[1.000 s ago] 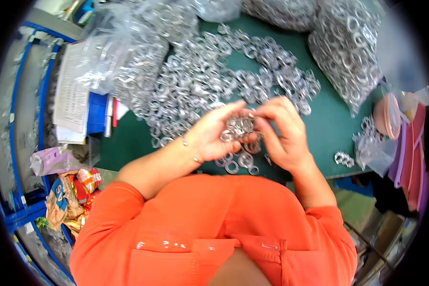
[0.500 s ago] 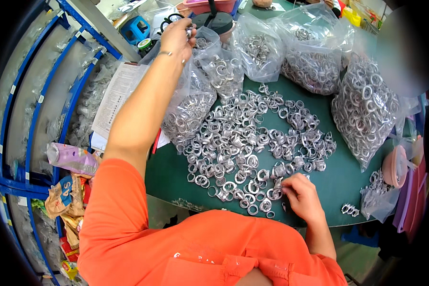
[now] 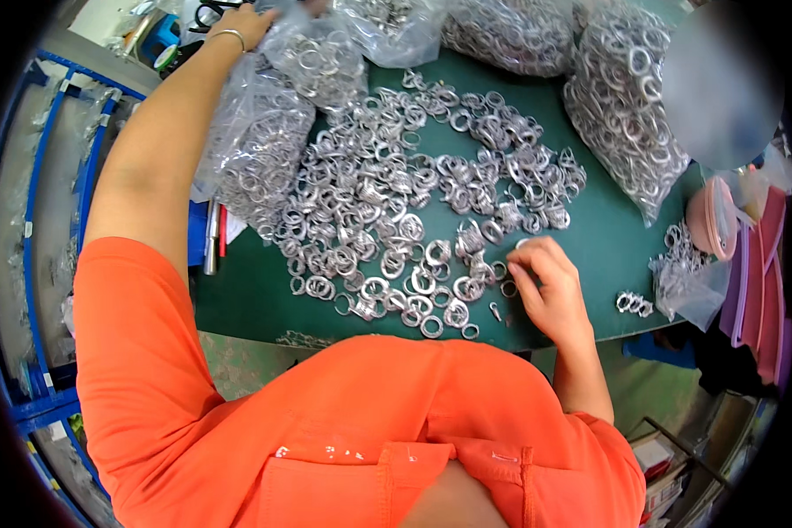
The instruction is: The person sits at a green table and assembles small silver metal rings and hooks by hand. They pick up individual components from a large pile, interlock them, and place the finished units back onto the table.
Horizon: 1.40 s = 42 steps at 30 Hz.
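A wide heap of silvery metal rings [image 3: 361,194] is spread over the green table [image 3: 537,88]. At its near right edge is my right hand [image 3: 550,286], its fingers bent and the thumb apart from them, beside a few loose rings [image 3: 508,288]. I see nothing held in it. My left arm stretches to the far left. My left hand [image 3: 245,25], with a bracelet at the wrist, is at the upper edge of the view, by a clear bag of rings [image 3: 321,62]. Its fingertips are blurred and partly cut off, so their hold is hidden.
More ring-filled bags [image 3: 625,97] line the far and right sides. A second bag [image 3: 255,150] stands below my left forearm. At the right are a pink cup [image 3: 711,220] and a small bag [image 3: 695,286]. Blue-framed shelving [image 3: 35,194] stands left; scissors [image 3: 211,13] lie far left.
The view has shifted, so the table appears higher and further left. My right hand has drawn away rightward from the rings. My left hand, earlier closed around small metal pieces, has moved toward the bags.
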Motion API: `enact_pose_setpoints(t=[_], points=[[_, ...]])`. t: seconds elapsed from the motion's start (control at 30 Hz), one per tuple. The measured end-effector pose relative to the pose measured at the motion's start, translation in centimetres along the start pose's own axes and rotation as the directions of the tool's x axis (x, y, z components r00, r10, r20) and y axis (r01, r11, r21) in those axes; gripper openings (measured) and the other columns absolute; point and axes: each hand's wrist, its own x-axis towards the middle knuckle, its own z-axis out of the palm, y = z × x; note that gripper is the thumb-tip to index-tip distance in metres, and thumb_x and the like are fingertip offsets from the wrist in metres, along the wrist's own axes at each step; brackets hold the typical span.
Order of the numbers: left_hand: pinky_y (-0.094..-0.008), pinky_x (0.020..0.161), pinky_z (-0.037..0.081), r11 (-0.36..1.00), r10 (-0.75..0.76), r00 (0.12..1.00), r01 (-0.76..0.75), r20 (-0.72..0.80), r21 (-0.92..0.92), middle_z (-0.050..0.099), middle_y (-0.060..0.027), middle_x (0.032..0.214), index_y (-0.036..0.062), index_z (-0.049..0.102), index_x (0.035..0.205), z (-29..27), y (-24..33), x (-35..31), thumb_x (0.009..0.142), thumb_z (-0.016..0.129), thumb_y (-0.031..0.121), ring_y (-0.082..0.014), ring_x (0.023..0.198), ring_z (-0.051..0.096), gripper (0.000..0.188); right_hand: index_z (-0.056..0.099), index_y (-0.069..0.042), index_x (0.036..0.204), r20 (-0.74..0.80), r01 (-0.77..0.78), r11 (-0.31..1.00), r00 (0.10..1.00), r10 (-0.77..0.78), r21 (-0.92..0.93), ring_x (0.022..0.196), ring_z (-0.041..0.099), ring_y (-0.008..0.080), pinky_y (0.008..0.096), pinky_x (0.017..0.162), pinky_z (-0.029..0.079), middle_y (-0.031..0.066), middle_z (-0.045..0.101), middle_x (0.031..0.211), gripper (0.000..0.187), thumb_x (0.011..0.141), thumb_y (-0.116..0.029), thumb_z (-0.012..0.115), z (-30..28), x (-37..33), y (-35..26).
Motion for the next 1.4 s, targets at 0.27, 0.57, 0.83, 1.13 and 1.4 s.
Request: enact_pose_setpoints(t=[0.27,0.57,0.83,1.13,1.4], points=[[-0.0424,0.095,0.043,0.977,0.149,0.989,-0.144,0.016,-0.155,0.059,-0.026,0.117,0.0012,0.049,0.128,-4.2,1.7,-4.5,0.087,0.045,0.064,-0.0367,0.11,0.058,0.075,0.061,-0.003,0.085,-0.054,0.194,0.966,0.977,-0.206,-0.172,0.086,0.056,0.0298,0.0369,0.074,0.046,0.0104,0.058,0.09,0.01,0.077,-0.002,0.066,1.2,4.1,0.7],[-0.0391,0.086,0.048,0.708,0.347,0.856,-0.507,-0.384,-0.492,0.061,-0.0159,0.111,0.0031,0.057,0.118,-11.4,12.4,-15.9,0.084,0.068,0.026,-0.0321,0.097,0.061,0.043,0.062,-0.006,0.088,-0.02,0.184,0.92,0.979,-0.204,-0.346,0.092,0.055,0.0276,0.0449,0.081,0.04,0.0087,0.061,0.092,0.019,0.074,-0.015,0.071,4.5,9.6,2.7],[-0.0258,0.072,0.051,0.081,0.517,0.854,0.02,0.059,-0.997,0.064,-0.0071,0.091,0.001,0.06,0.105,-5.9,21.2,-28.6,0.08,0.074,0.016,-0.0136,0.077,0.062,0.032,0.044,-0.001,0.122,-0.047,0.01,0.847,0.999,0.018,0.531,0.092,0.062,0.0175,0.026,0.073,0.05,0.0111,0.062,0.106,0.057,0.073,0.004,0.071,3.5,7.3,0.0],[-0.0247,0.058,0.049,-0.608,0.211,0.943,0.332,0.256,-0.722,0.062,-0.0078,0.081,-0.0001,0.058,0.105,-3.8,17.6,-29.1,0.086,0.055,0.002,-0.0146,0.068,0.06,0.019,0.062,-0.003,0.092,-0.032,-0.019,0.977,0.999,0.026,0.213,0.081,0.061,0.0192,0.0282,0.068,0.048,0.0084,0.064,0.096,0.018,0.077,-0.005,0.07,2.7,6.9,-0.8],[-0.0291,0.058,0.051,-0.798,0.315,0.949,0.276,0.019,-0.535,0.055,-0.0161,0.108,0.0016,0.053,0.107,-3.3,11.9,-29.6,0.083,0.05,0.01,-0.024,0.093,0.057,0.026,0.063,-0.005,0.078,0.164,0.294,0.941,0.95,-0.267,-0.17,0.083,0.055,0.0284,0.0385,0.073,0.045,0.0083,0.058,0.08,0.011,0.074,-0.013,0.07,5.3,8.6,-0.3]])
